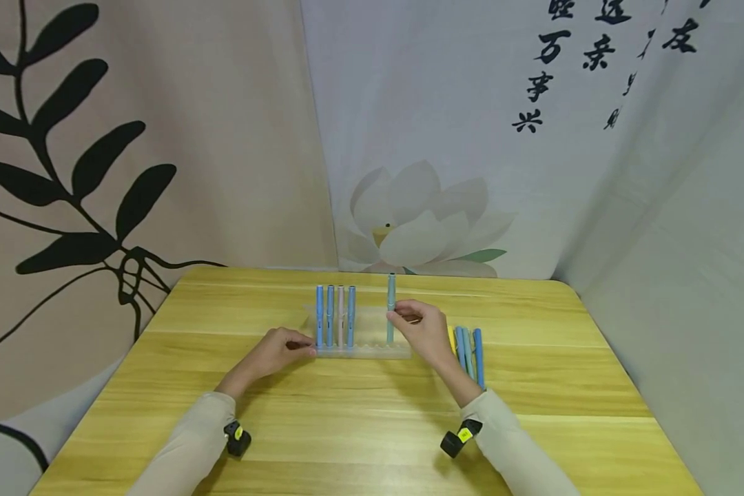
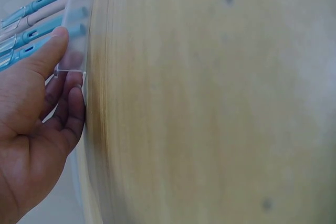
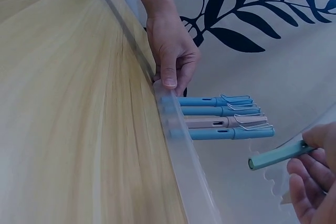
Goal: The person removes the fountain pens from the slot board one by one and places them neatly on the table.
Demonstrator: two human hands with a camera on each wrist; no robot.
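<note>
Firmly, at the left, the person's left hand [image 1: 279, 351] pinches the end of a long, clear plastic rack [image 1: 366, 352], the thumb lying on it and the other fingers curled at its end. This rack stands on a yellowish wooden table [image 1: 347, 427]. In its left part, four slim pens stand in a row: two blue ones, a pale pink pen [image 1: 341, 320] and another blue one. After a gap, the person's right hand [image 1: 424, 332] is clamped on a slim light green pen [image 1: 391, 293], between thumb and fingers; it is upright over the rack's right part. Further right, beside the forearm, I see a yellow pen [image 1: 452, 337] and several blue and teal pens [image 1: 479, 355], partly hidden.
</note>
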